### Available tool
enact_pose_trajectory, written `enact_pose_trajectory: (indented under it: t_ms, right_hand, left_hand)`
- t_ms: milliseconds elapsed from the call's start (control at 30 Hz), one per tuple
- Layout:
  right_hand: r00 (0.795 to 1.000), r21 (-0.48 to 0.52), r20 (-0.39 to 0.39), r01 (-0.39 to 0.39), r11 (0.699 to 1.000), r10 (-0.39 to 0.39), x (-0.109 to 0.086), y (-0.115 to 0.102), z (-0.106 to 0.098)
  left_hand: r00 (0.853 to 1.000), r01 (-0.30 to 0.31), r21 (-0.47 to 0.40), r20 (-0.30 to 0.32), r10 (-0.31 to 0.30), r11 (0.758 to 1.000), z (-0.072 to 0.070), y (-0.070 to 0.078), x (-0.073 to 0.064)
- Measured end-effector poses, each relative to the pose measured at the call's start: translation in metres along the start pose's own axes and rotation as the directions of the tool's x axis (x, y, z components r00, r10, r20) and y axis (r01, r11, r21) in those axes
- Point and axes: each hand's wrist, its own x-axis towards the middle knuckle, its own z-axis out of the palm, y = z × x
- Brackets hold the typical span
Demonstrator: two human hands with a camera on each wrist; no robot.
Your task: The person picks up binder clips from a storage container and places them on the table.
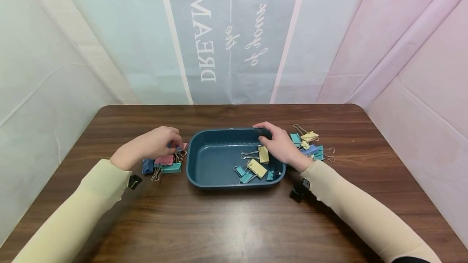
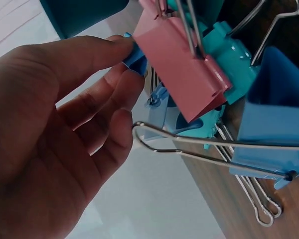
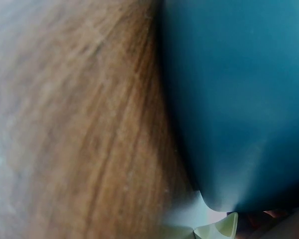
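Observation:
My left hand (image 1: 161, 143) is over the left pile of binder clips, pinching a small blue binder clip (image 2: 136, 59) between thumb and fingertips. Right beside it in the left wrist view are a pink binder clip (image 2: 177, 64), a teal clip (image 2: 231, 59) and a larger blue clip (image 2: 274, 129) with its wire handle raised. My right hand (image 1: 279, 143) holds the dark blue tray (image 1: 215, 185) at its far right corner, thumb inside the rim. Yellow clips (image 1: 257, 168) and teal clips (image 1: 248, 177) lie in the tray's right part.
A second pile of yellow, teal and blue binder clips (image 1: 310, 149) lies right of the tray, partly behind my right hand. All of it stands on a brown wooden table (image 1: 234, 218). A printed curtain (image 1: 234, 44) hangs behind the table's far edge.

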Motion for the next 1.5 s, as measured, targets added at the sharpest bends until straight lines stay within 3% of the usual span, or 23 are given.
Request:
enact_pose_trajectory:
  t_ms: [167,467,667,867,1100,1300,1500]
  right_hand:
    - [1.000,-0.005,-0.001,0.005,1.000,-0.005,0.000,0.001,0.000]
    - [1.000,-0.009,-0.001,0.001,1.000,-0.001,0.001,0.002,0.001]
    - [1.000,-0.010,-0.009,0.005,1.000,-0.005,0.001,0.001,0.001]
    - [1.000,-0.021,-0.010,0.007,1.000,-0.007,0.002,0.002,0.001]
    - [1.000,-0.028,-0.005,0.012,1.000,-0.012,0.002,0.003,0.001]
    - [1.000,-0.032,-0.008,0.007,0.999,-0.007,0.002,0.002,0.001]
    - [1.000,-0.026,-0.001,0.010,1.000,-0.010,0.002,0.001,0.000]
  left_hand:
    - [1.000,0.005,0.003,0.014,-0.005,1.000,0.003,0.000,0.000]
    - [0.998,0.058,-0.087,0.016,-0.057,0.995,-0.003,0.001,-0.004]
    - [1.000,0.002,-0.160,-0.026,-0.006,0.987,-0.010,0.009,-0.002]
    - [0.998,-0.035,-0.200,-0.061,0.023,0.979,-0.023,0.032,0.009]
    - [0.980,-0.201,-0.200,-0.049,0.195,0.959,-0.021,0.068,0.031]
    - [0.961,-0.262,-0.178,0.046,0.274,0.949,-0.016,0.101,0.059]
    - [0.949,-0.249,-0.087,0.178,0.261,0.964,0.004,0.121,0.085]
